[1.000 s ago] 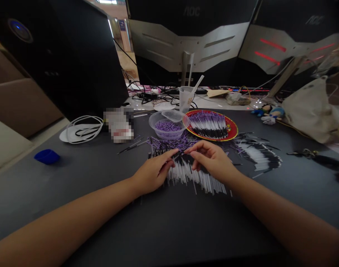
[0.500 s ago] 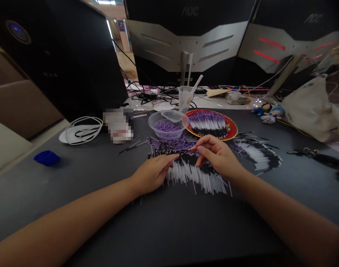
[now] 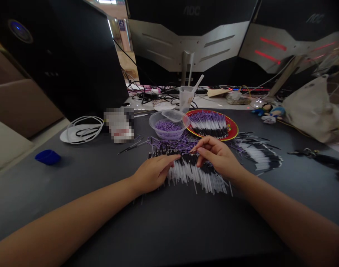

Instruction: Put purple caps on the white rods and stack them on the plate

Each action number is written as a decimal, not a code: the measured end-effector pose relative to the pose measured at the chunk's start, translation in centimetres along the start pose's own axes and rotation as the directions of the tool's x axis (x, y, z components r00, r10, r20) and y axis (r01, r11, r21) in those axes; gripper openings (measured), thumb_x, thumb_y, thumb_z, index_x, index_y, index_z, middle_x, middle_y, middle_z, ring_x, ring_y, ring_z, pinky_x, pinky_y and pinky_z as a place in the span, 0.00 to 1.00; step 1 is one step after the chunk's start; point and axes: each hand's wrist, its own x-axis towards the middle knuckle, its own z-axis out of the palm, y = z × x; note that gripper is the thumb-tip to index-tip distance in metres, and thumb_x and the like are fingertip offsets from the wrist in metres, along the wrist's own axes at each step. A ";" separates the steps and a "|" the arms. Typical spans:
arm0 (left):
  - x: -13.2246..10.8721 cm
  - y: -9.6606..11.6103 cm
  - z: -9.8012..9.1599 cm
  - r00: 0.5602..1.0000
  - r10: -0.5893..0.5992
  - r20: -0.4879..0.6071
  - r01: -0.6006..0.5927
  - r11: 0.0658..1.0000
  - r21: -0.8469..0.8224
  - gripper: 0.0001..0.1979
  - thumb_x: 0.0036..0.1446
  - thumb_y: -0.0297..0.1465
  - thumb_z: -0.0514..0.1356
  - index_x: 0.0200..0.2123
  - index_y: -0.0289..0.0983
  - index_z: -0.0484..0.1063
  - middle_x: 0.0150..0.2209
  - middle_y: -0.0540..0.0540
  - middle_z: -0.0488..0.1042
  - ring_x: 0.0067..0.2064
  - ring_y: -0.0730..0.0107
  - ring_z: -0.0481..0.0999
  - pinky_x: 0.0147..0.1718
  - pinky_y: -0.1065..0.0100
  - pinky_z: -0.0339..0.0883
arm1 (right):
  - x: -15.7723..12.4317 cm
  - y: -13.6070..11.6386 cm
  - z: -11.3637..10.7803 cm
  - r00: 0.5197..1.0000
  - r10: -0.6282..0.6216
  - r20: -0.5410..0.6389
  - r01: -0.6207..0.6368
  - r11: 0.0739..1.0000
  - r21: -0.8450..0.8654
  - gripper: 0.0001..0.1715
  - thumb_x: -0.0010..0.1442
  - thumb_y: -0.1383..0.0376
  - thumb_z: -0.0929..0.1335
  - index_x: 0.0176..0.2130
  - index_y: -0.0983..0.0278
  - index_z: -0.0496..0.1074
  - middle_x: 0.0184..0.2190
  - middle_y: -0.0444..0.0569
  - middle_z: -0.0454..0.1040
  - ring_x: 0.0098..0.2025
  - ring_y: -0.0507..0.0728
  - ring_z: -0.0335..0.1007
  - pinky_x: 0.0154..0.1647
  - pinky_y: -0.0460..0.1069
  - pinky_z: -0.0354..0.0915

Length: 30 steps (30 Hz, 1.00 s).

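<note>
Stick pile point(image 3: 198, 176) beneath hands: left point(image 3: 152, 171), right point(image 3: 218, 155)

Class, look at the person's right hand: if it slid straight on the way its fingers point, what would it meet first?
Probably the loose purple pieces just beyond the right hand, though its height above them is unclear.
</note>
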 end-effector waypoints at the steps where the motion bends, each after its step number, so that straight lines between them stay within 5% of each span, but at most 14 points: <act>1: 0.0 0.0 0.0 1.000 0.003 -0.003 -0.003 1.000 0.002 0.22 0.60 0.25 0.48 0.57 0.40 0.59 0.39 0.46 0.74 0.38 0.70 0.74 0.39 0.68 0.67 | 0.0 0.0 0.0 1.000 -0.012 0.004 0.013 0.999 -0.047 0.08 0.59 0.60 0.65 0.36 0.62 0.64 0.32 0.46 0.73 0.24 0.50 0.71 0.27 0.48 0.68; 4: 0.0 0.0 0.0 1.000 0.016 -0.015 -0.016 1.000 0.016 0.19 0.62 0.27 0.47 0.57 0.40 0.60 0.39 0.46 0.75 0.38 0.70 0.74 0.39 0.68 0.67 | -0.1 0.0 0.0 0.992 -0.124 0.031 0.128 0.948 -0.290 0.06 0.58 0.62 0.66 0.36 0.62 0.70 0.31 0.47 0.74 0.32 0.53 0.73 0.35 0.51 0.68; 8: 0.1 0.3 -0.2 0.998 0.056 0.005 -0.057 0.993 0.101 0.18 0.63 0.28 0.47 0.56 0.39 0.60 0.39 0.46 0.75 0.39 0.68 0.74 0.38 0.67 0.68 | -0.1 0.2 0.0 0.928 -0.328 0.175 0.366 0.732 -0.575 0.07 0.58 0.65 0.66 0.37 0.60 0.74 0.35 0.47 0.76 0.40 0.56 0.70 0.43 0.53 0.64; 12: 0.1 0.8 -0.2 0.991 0.132 0.038 -0.136 0.976 0.170 0.17 0.63 0.28 0.47 0.54 0.37 0.62 0.37 0.44 0.73 0.37 0.68 0.73 0.34 0.68 0.67 | -0.5 0.2 1.0 0.917 -0.281 0.283 0.396 0.559 -0.729 0.09 0.59 0.61 0.66 0.38 0.61 0.75 0.31 0.46 0.77 0.35 0.56 0.70 0.39 0.52 0.61; 16: 0.1 1.1 0.0 0.982 0.184 0.035 -0.187 0.976 0.116 0.13 0.63 0.30 0.50 0.49 0.37 0.66 0.38 0.44 0.74 0.38 0.70 0.73 0.36 0.70 0.67 | -1.1 0.2 2.0 0.942 -0.171 0.289 0.336 0.478 -0.811 0.14 0.60 0.55 0.65 0.37 0.61 0.75 0.26 0.46 0.76 0.29 0.56 0.70 0.34 0.50 0.59; 23: 0.5 0.4 -0.2 0.988 0.069 -0.137 -0.067 0.998 0.020 0.07 0.60 0.30 0.55 0.40 0.37 0.71 0.39 0.45 0.73 0.42 0.68 0.71 0.42 0.65 0.67 | -1.1 -0.2 1.2 0.926 -0.078 0.370 0.333 0.633 -0.699 0.15 0.63 0.61 0.62 0.47 0.59 0.71 0.36 0.46 0.77 0.35 0.54 0.72 0.35 0.47 0.61; 26: 0.9 -0.3 -0.2 0.961 -0.063 -0.270 0.052 0.998 -0.048 0.06 0.59 0.29 0.56 0.38 0.36 0.72 0.42 0.44 0.72 0.46 0.67 0.70 0.47 0.62 0.65 | -1.1 -0.6 1.0 0.937 0.001 0.348 0.237 0.733 -0.638 0.16 0.62 0.61 0.63 0.49 0.61 0.70 0.29 0.45 0.77 0.29 0.52 0.71 0.30 0.46 0.60; 30: 1.1 -0.9 0.0 0.916 -0.267 -0.300 0.228 0.960 -0.162 0.07 0.58 0.30 0.57 0.39 0.37 0.71 0.39 0.46 0.74 0.40 0.69 0.73 0.38 0.67 0.69 | -1.2 -0.6 1.3 0.945 0.063 0.319 0.138 0.811 -0.569 0.17 0.60 0.62 0.65 0.48 0.62 0.71 0.22 0.42 0.74 0.24 0.50 0.68 0.27 0.45 0.59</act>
